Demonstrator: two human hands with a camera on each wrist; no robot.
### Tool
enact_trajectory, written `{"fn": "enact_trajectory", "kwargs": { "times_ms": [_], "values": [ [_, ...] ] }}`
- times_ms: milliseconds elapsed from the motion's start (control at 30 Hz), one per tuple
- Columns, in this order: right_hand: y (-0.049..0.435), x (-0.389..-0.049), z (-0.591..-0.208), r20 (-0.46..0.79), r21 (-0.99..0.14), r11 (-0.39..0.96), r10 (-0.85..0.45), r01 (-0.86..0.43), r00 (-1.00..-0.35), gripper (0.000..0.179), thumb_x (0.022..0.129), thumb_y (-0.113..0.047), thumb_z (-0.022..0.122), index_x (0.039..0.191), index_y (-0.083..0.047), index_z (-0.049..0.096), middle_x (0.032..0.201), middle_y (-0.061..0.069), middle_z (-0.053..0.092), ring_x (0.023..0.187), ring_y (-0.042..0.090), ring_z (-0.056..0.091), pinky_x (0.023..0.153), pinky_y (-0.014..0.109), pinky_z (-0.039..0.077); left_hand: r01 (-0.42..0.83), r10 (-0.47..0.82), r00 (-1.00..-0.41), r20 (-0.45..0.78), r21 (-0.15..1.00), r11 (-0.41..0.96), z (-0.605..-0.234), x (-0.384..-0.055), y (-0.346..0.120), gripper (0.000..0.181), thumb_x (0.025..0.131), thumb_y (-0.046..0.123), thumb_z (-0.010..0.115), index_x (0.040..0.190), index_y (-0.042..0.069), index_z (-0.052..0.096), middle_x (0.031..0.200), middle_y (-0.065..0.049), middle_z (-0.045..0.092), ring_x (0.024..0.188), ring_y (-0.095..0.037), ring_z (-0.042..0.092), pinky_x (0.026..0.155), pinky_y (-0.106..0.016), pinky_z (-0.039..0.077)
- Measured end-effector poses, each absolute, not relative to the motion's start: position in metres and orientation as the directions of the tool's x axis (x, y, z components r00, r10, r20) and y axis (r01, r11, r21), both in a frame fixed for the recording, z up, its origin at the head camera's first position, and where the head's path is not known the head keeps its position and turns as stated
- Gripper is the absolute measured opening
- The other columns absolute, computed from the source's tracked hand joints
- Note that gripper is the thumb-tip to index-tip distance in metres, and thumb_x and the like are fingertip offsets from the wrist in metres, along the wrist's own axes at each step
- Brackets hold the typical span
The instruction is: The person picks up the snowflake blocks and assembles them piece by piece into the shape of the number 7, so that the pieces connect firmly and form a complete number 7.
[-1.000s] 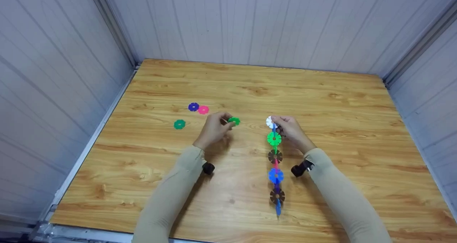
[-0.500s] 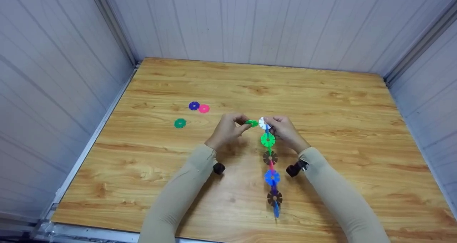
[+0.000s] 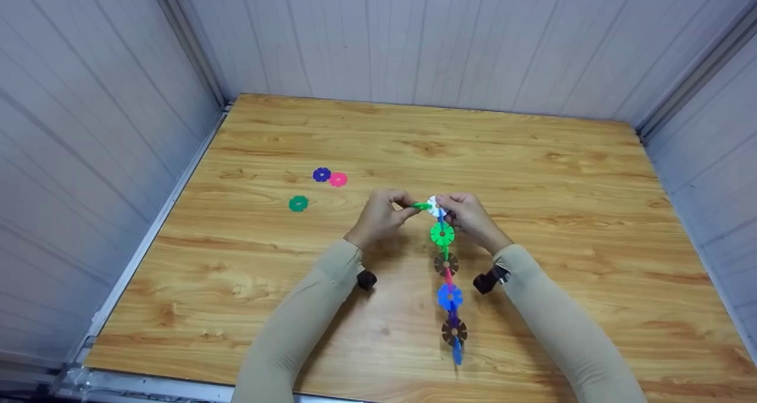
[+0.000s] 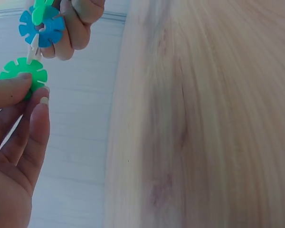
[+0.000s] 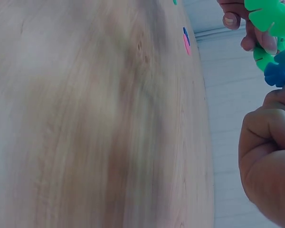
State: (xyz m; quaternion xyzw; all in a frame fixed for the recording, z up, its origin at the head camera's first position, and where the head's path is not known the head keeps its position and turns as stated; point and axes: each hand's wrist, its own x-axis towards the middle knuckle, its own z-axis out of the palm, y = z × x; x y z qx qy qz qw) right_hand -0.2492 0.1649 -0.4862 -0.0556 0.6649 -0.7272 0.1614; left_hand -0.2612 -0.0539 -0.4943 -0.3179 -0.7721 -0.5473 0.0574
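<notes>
Between thumb and fingers my left hand (image 3: pixel 383 215) pinches a green notched disc (image 4: pixel 24 71), turned edge-on to the head camera. Its edge meets the rim of a white notched disc (image 3: pixel 434 205), which my right hand (image 3: pixel 473 218) pinches at the top of a chain. Whether the two notches are interlocked I cannot tell. Below the white disc the chain runs toward the person: a blue disc (image 4: pixel 42 29), a bright green disc (image 3: pixel 442 234), a brown disc (image 3: pixel 446 264), a blue disc (image 3: pixel 450 297), another brown disc (image 3: pixel 454 332) and a blue end disc (image 3: pixel 458 352).
On the wooden table (image 3: pixel 195 284), left of the hands, lie a dark blue disc (image 3: pixel 322 174) and a pink disc (image 3: pixel 338 179), touching each other. A teal-green disc (image 3: pixel 298 203) lies nearer the person. Pale panel walls (image 3: pixel 390 36) enclose the table at the back and sides.
My left hand has moved right with the green disc until it meets the white disc. My right hand has shifted slightly left with the chain. The loose discs stay put.
</notes>
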Motion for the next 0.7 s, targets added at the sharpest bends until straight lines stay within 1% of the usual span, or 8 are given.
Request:
{"fn": "enact_trajectory", "kwargs": {
  "times_ms": [200, 233, 300, 400, 533, 600, 700],
  "values": [
    [0.162, -0.2477, -0.4829, -0.132, -0.987, -0.05, -0.284, 0.152, -0.95, 0.035, 0.103, -0.022, 0.056, 0.071, -0.008, 0.06, 0.055, -0.001, 0.045, 0.042, 0.006, 0.033, 0.04, 0.021, 0.026, 0.564, 0.424, -0.781, 0.458, 0.809, 0.166, -0.4936, -0.2621, -0.0537, 0.008, 0.09, 0.003, 0.073, 0.082, 0.002, 0.075, 0.078, -0.003, 0.072, 0.069, -0.014, 0.067, 0.052, -0.025, 0.052],
    [0.1614, -0.2472, -0.4829, -0.134, -0.987, -0.051, -0.277, 0.154, -0.951, 0.035, 0.103, -0.021, 0.056, 0.071, -0.008, 0.06, 0.054, -0.001, 0.045, 0.042, 0.007, 0.033, 0.04, 0.021, 0.026, 0.569, 0.423, -0.78, 0.461, 0.805, 0.17, -0.4937, -0.2623, -0.0533, 0.008, 0.09, 0.004, 0.073, 0.082, 0.003, 0.075, 0.078, -0.002, 0.072, 0.069, -0.01, 0.065, 0.053, -0.026, 0.053],
    [0.1599, -0.2465, -0.4831, -0.141, -0.986, -0.05, -0.262, 0.159, -0.955, 0.035, 0.103, -0.021, 0.057, 0.071, -0.007, 0.061, 0.054, 0.0, 0.045, 0.042, 0.007, 0.033, 0.039, 0.021, 0.028, 0.573, 0.422, -0.777, 0.467, 0.803, 0.165, -0.4939, -0.2623, -0.0523, 0.009, 0.09, 0.004, 0.073, 0.081, 0.004, 0.075, 0.077, -0.002, 0.071, 0.069, -0.011, 0.065, 0.054, -0.027, 0.054],
    [0.1573, -0.246, -0.4839, -0.149, -0.986, -0.039, -0.251, 0.163, -0.956, 0.035, 0.103, -0.019, 0.055, 0.071, -0.007, 0.062, 0.054, 0.0, 0.045, 0.043, 0.009, 0.035, 0.04, 0.021, 0.03, 0.572, 0.422, -0.773, 0.474, 0.808, 0.141, -0.4961, -0.2626, -0.0506, 0.01, 0.09, 0.002, 0.073, 0.08, 0.003, 0.075, 0.075, -0.004, 0.071, 0.067, -0.017, 0.066, 0.057, -0.032, 0.055],
    [0.1552, -0.2459, -0.4828, -0.172, -0.983, -0.022, -0.229, 0.181, -0.958, 0.035, 0.103, -0.02, 0.056, 0.072, -0.008, 0.063, 0.055, -0.001, 0.047, 0.044, 0.009, 0.037, 0.04, 0.021, 0.032, 0.571, 0.429, -0.762, 0.485, 0.816, 0.091, -0.497, -0.2634, -0.0489, 0.011, 0.089, -0.001, 0.072, 0.079, -0.003, 0.072, 0.075, -0.013, 0.07, 0.064, -0.029, 0.066, 0.059, -0.039, 0.055],
    [0.1548, -0.2467, -0.4814, -0.172, -0.983, -0.019, -0.212, 0.18, -0.962, 0.034, 0.103, -0.02, 0.056, 0.071, -0.009, 0.064, 0.055, -0.002, 0.048, 0.044, 0.008, 0.039, 0.041, 0.02, 0.033, 0.568, 0.428, -0.761, 0.488, 0.82, 0.074, -0.4953, -0.2641, -0.0479, 0.012, 0.089, -0.001, 0.071, 0.078, -0.005, 0.071, 0.075, -0.017, 0.07, 0.065, -0.034, 0.065, 0.06, -0.04, 0.055],
    [0.1574, -0.2457, -0.4842, -0.166, -0.984, -0.031, -0.194, 0.175, -0.967, 0.033, 0.102, -0.02, 0.058, 0.072, -0.009, 0.066, 0.055, -0.003, 0.048, 0.044, 0.006, 0.039, 0.04, 0.019, 0.032, 0.568, 0.436, -0.762, 0.479, 0.817, 0.097, -0.495, -0.2633, -0.0455, 0.013, 0.09, 0.001, 0.072, 0.079, -0.005, 0.07, 0.076, -0.014, 0.07, 0.067, -0.03, 0.066, 0.061, -0.035, 0.056]
  ]
}}
